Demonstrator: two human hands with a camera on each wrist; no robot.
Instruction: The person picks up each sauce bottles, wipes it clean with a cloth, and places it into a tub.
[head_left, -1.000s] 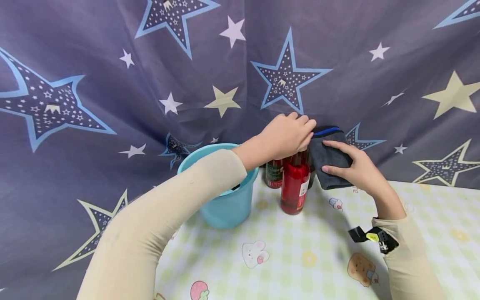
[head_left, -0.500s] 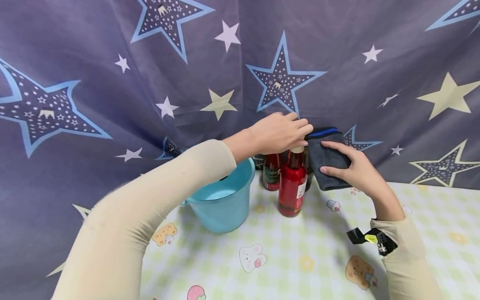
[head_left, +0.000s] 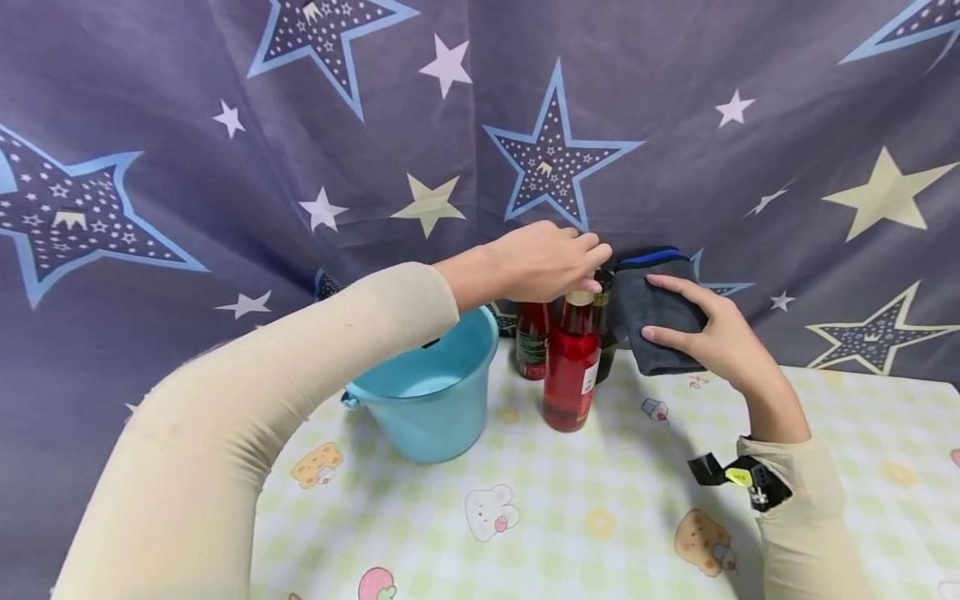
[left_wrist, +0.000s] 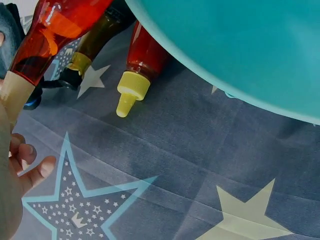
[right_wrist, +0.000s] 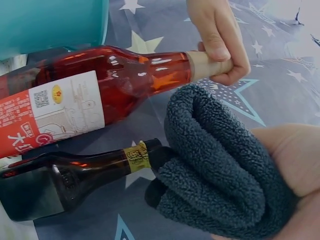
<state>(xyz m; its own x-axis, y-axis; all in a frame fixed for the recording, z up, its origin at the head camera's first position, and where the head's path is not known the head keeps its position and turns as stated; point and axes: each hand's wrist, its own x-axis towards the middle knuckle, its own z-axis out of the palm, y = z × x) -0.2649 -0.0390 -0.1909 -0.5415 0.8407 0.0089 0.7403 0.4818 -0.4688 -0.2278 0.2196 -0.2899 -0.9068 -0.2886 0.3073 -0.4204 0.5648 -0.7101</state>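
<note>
My left hand (head_left: 577, 271) grips the tan cap of a clear red bottle (head_left: 570, 367) that stands upright on the table; its fingers (right_wrist: 220, 47) curl round the cap in the right wrist view. Just right of it, my right hand (head_left: 697, 329) holds a folded dark grey cloth (head_left: 648, 312) pressed round the top of a dark brown bottle (right_wrist: 65, 182). That bottle's cap is hidden inside the cloth (right_wrist: 215, 170). A third bottle (head_left: 531, 342), red with a yellow nozzle (left_wrist: 131, 92), stands behind them.
A light blue bucket (head_left: 431, 408) stands left of the bottles, under my left forearm. The table (head_left: 600, 517) has a pale checked cover with cartoon prints. A star-patterned dark curtain (head_left: 225, 167) hangs close behind everything.
Both hands keep their holds on the red bottle's cap and on the cloth. My left arm has sunk lower and leftward, which uncovers more of the bucket.
</note>
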